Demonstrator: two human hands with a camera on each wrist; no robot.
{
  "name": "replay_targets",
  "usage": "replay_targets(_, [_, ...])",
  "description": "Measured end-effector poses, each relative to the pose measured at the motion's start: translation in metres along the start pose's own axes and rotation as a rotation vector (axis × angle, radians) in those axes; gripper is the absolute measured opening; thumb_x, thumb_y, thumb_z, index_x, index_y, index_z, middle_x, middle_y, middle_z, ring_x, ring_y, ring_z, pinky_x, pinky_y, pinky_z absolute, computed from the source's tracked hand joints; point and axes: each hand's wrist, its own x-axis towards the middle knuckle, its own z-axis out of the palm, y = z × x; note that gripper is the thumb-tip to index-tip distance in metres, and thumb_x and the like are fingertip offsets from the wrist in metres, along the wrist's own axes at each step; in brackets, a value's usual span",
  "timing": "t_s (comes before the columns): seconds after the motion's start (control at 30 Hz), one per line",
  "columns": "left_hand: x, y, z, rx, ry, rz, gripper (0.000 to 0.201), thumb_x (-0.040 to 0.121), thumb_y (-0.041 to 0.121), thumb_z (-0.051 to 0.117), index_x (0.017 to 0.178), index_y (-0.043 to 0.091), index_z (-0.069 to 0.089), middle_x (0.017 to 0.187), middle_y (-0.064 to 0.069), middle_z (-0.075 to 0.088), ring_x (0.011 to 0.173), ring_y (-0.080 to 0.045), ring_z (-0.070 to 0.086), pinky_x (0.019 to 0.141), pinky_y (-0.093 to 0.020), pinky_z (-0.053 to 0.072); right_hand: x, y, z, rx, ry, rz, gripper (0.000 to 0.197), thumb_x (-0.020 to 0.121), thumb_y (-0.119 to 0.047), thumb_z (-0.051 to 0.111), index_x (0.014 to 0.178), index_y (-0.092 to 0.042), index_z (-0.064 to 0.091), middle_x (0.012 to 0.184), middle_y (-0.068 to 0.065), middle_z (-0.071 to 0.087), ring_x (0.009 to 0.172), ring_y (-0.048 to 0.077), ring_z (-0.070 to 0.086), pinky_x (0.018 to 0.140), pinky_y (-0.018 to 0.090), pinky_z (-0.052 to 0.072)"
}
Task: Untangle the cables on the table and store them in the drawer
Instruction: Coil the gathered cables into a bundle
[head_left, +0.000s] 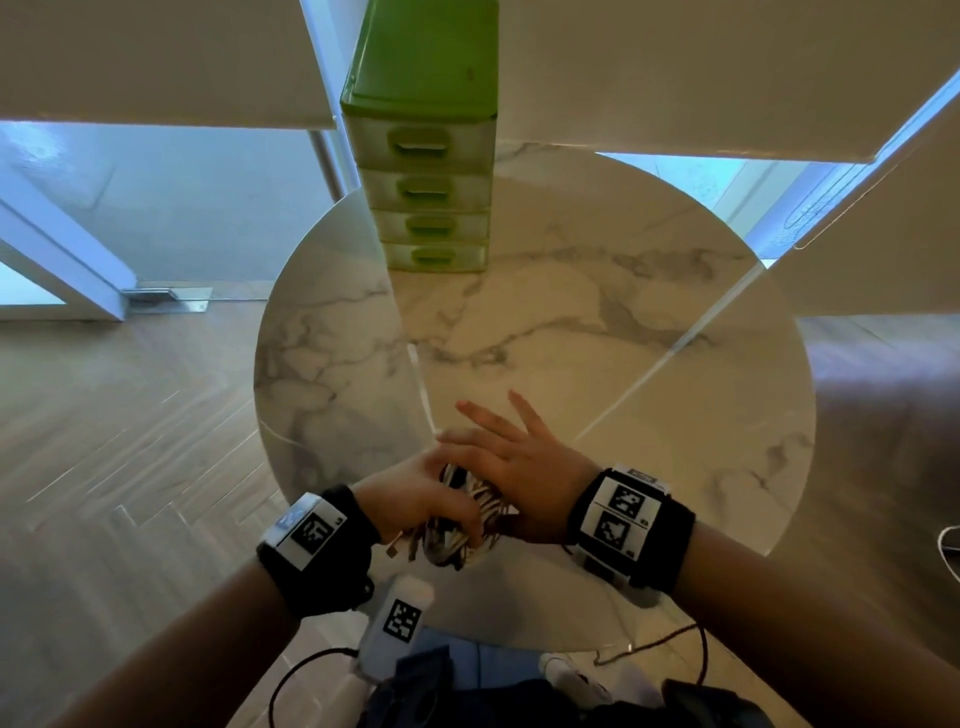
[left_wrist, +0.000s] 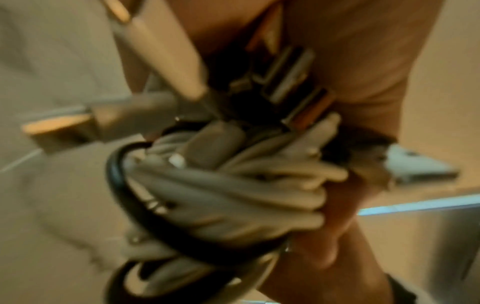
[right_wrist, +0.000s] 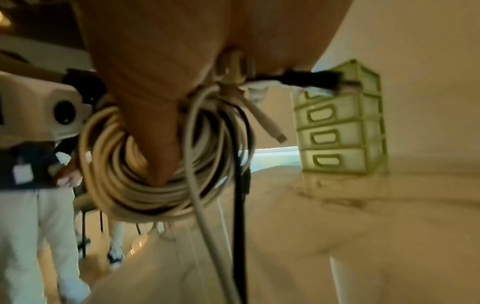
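A coiled bundle of white and black cables (head_left: 470, 514) is held just above the front edge of the round marble table (head_left: 623, 338). My left hand (head_left: 415, 499) grips the bundle from the left, fingers wrapped round it. My right hand (head_left: 514, 457) lies over it with its fingers spread. In the right wrist view its thumb is hooked through the coil (right_wrist: 145, 185), while a black cable (right_wrist: 237, 226) and a white plug (right_wrist: 270, 127) dangle. The left wrist view shows the blurred bundle (left_wrist: 233, 195) with metal USB plugs. The green drawer unit (head_left: 431, 192) stands at the table's far edge, its drawers pushed in.
Wooden floor surrounds the table. A thin white cable (head_left: 950, 551) lies on the floor at the right edge. A person in white trousers (right_wrist: 39, 226) stands beyond the table's near side. A thin black wire (head_left: 291, 675) loops by my body.
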Motion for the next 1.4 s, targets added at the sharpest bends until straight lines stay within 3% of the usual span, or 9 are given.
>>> replay_targets(0.17, [0.002,-0.011,-0.005,0.008,-0.177,-0.061,0.04,0.046,0.011,0.079,0.085,0.012,0.072,0.092,-0.014,0.071,0.089,-0.035,0.066,0.084,-0.052,0.05,0.0,-0.014,-0.013,0.565,-0.092,0.189,0.076,0.071,-0.018,0.077,0.136,-0.024,0.038,0.132,0.001,0.049,0.119,0.014,0.047,0.099,0.025,0.038])
replay_targets(0.27, [0.005,-0.014,0.001,-0.019,-0.165,-0.095,0.043,0.049,0.01,0.081,0.091,0.009,0.071,0.099,-0.021,0.069,0.099,-0.046,0.062,0.089,-0.058,0.048,0.008,-0.014,-0.015,0.456,-0.222,0.242,0.078,0.073,-0.021,0.075,0.139,-0.021,0.034,0.134,0.004,0.048,0.122,0.018,0.047,0.1,0.028,0.037])
replay_targets(0.57, [0.013,-0.001,0.008,0.234,0.065,-0.073,0.023,0.064,-0.007,0.077,0.077,0.011,0.068,0.078,-0.005,0.07,0.069,-0.015,0.068,0.065,-0.029,0.057,0.02,-0.01,0.001,0.38,-0.215,0.319,0.068,0.073,-0.019,0.074,0.131,-0.009,0.039,0.128,0.009,0.049,0.114,0.024,0.052,0.095,0.033,0.045])
replay_targets(0.77, [0.006,-0.016,-0.008,-0.492,0.009,-0.178,0.037,0.05,0.013,0.075,0.082,-0.003,0.062,0.066,-0.013,0.062,0.06,-0.021,0.06,0.06,-0.029,0.049,-0.019,0.001,0.012,0.917,0.277,0.552,0.091,0.077,-0.046,0.069,0.145,-0.028,0.012,0.14,-0.002,0.039,0.126,0.01,0.041,0.101,0.029,0.038])
replay_targets(0.87, [0.007,-0.017,-0.008,-0.756,0.069,-0.102,0.011,0.06,0.009,0.067,0.055,0.007,0.058,0.051,-0.004,0.059,0.047,-0.013,0.058,0.052,-0.022,0.05,-0.031,-0.005,0.023,0.998,0.228,0.638,0.07,0.085,-0.05,0.046,0.143,-0.027,0.015,0.112,-0.001,0.061,0.107,0.015,0.06,0.094,0.031,0.046])
replay_targets(0.97, [0.011,-0.021,-0.014,-0.938,0.088,-0.062,0.033,0.052,0.011,0.08,0.069,0.01,0.052,0.058,-0.003,0.058,0.05,-0.017,0.059,0.051,-0.027,0.053,-0.034,-0.008,0.027,1.005,0.173,0.656,0.044,0.098,-0.032,0.038,0.138,-0.022,0.023,0.076,-0.001,0.062,0.069,0.016,0.063,0.078,0.037,0.055])
replay_targets(1.13, [0.01,-0.023,-0.03,-1.069,0.083,-0.028,0.062,0.037,0.017,0.089,0.092,0.007,0.063,0.086,-0.009,0.059,0.068,-0.023,0.06,0.05,-0.029,0.052,-0.04,-0.011,0.04,0.73,0.052,0.735,0.042,0.1,-0.018,0.034,0.14,-0.023,0.026,0.102,0.011,0.061,0.082,0.021,0.056,0.072,0.025,0.041])
replay_targets(1.27, [0.007,-0.017,-0.041,-1.094,0.249,0.092,0.037,0.051,0.021,0.081,0.076,0.011,0.056,0.059,-0.001,0.062,0.048,-0.015,0.056,0.042,-0.017,0.044,-0.046,-0.023,0.049,0.466,-0.177,0.678,0.044,0.099,-0.015,0.035,0.142,-0.018,0.028,0.131,0.013,0.049,0.115,0.03,0.05,0.094,0.033,0.039])
replay_targets(1.4, [0.012,-0.018,-0.055,-0.898,0.796,0.156,0.02,0.078,0.019,0.062,0.061,0.012,0.057,0.05,-0.002,0.056,0.042,-0.018,0.054,0.04,-0.021,0.045,-0.048,-0.041,0.026,0.116,-0.299,0.424,0.057,0.092,-0.001,0.035,0.144,-0.021,0.025,0.117,0.014,0.044,0.101,0.031,0.047,0.069,0.035,0.031])
